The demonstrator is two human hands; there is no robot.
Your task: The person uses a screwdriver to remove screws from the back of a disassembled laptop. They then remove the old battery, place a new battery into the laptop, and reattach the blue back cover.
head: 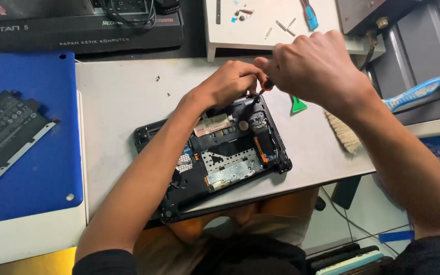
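right hand (pixel 315 66) fingers pinching screwdriver (pixel 267 84) at opened laptop (pixel 220 153) corner; left hand (pixel 232 81) fingers pressed together steadying the tip, on table (pixel 118 102).

The opened laptop base (pixel 215 158) at the centre of the frame is matt black plastic; inside it lie a dull silver stamped-metal plate (pixel 232 167) with punched holes, a small shiny round coin cell (pixel 243 125) and a pale paper-like label (pixel 212 124). The desk (pixel 123 102) beneath is smooth, matt pale grey. At the left, the blue laptop cover (pixel 42 168) looks like smooth plastic with a soft sheen, and on it rests a matt black battery pack (pixel 3 127) with a bright metal strip. At the right edge lie a brush with pale, rough bristles (pixel 343 133) and a glossy green plastic pick (pixel 297 105).
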